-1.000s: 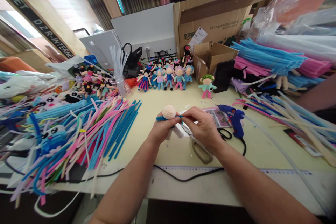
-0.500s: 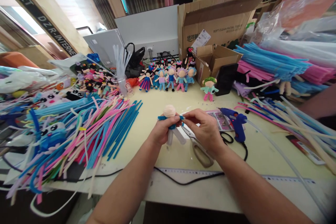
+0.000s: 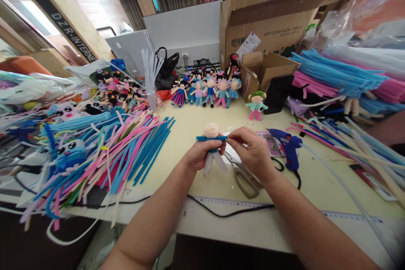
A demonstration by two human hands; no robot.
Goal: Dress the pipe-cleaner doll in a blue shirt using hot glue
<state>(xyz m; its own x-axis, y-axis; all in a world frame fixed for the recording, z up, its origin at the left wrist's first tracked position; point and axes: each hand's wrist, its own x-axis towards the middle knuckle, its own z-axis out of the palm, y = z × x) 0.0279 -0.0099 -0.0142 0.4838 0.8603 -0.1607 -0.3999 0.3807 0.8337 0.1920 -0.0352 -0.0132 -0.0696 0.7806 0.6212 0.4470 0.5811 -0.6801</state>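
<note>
A small pipe-cleaner doll (image 3: pixel 211 131) with a cream head, blue top and white legs is held over the table. My left hand (image 3: pixel 198 155) is closed around its body, the thumb across the front. My right hand (image 3: pixel 253 149) pinches the tip of the doll's blue arm on the right side. Beneath my right hand lie scissors (image 3: pixel 246 182) with beige handles, their blades partly covered. To the right rests a blue hot glue gun (image 3: pixel 288 145) with its cord. Several loose blue pipe cleaners (image 3: pixel 155 147) lie left of my hands.
Finished dolls (image 3: pixel 211 93) stand in a group at the back, and a green-haired doll (image 3: pixel 256 104) is apart from them. Cardboard boxes (image 3: pixel 272 29) are behind. Pipe-cleaner heaps lie left (image 3: pixel 95 152) and right (image 3: pixel 338 71). A ruler (image 3: pixel 221 203) and black cable run along the front edge.
The doll has turned a little more upright, its blue arms now stretched out sideways. My right fingers have slid outward to the tip of its arm. The view has shifted slightly.
</note>
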